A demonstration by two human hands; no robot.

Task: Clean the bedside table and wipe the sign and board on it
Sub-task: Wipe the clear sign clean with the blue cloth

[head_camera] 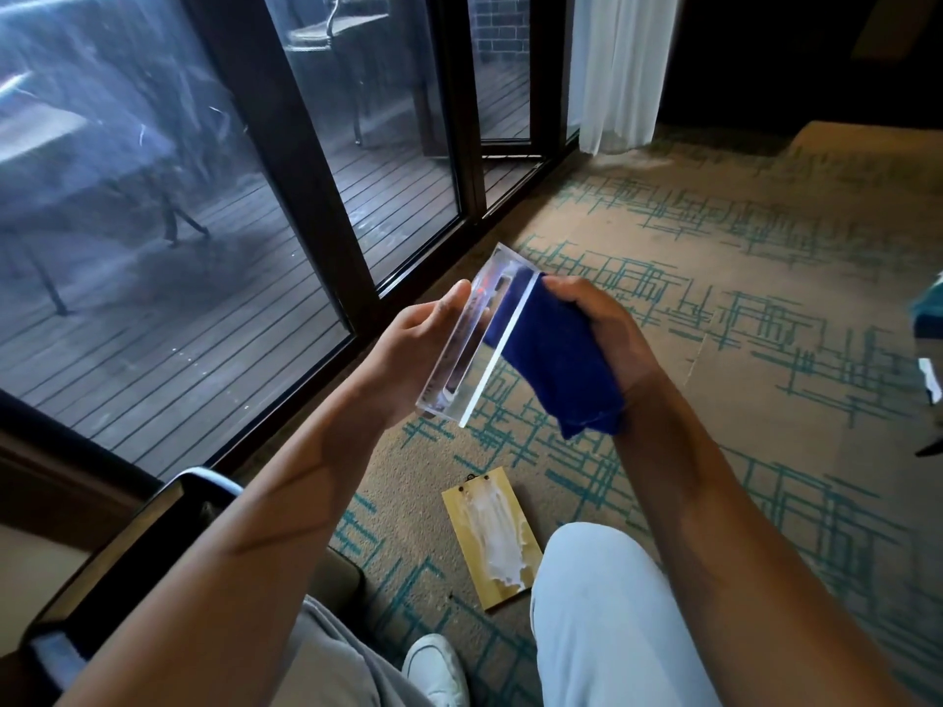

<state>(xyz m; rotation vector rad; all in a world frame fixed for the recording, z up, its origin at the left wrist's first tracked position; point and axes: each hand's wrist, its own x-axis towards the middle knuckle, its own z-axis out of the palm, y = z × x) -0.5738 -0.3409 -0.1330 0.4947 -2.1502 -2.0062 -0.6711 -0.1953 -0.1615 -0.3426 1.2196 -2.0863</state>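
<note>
A clear acrylic sign is held edge-up in front of me, over the carpet. My left hand grips it from the left side, fingers curled round its far face. My right hand holds a dark blue cloth bunched against the sign's right face. On the floor below lies a yellow wooden board with a white smear down its middle, between my shoe and my knee.
Dark-framed glass sliding doors run along the left, with a deck outside. A white curtain hangs at the back. The dark glossy edge of a piece of furniture sits at lower left. Patterned carpet spreads to the right.
</note>
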